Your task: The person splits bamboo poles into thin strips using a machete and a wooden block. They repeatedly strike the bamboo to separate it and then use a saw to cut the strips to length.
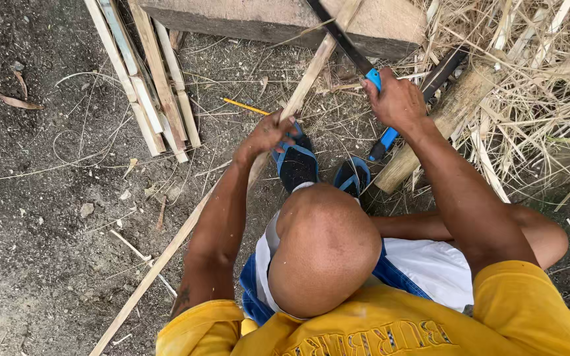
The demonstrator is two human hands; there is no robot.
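Bamboo strip (232,178) steadied by left hand (265,135), closed grip, so right hand (397,99), closed on blue-handled blade (344,41), can shave it

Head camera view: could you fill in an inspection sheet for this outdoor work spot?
Surface: bare dark soil, littered with thin shavings.
Job's things: long pale bamboo strip slanting across the ground; dark-bladed knife with blue handle.
Clutter: bundle of split pale slats; yellow pencil; thick bamboo pole.
Hands: left hand grips the strip; right hand grips the knife.
Cables: nothing seen.
Surroundings: grey wooden block; dry straw; blue sandals.
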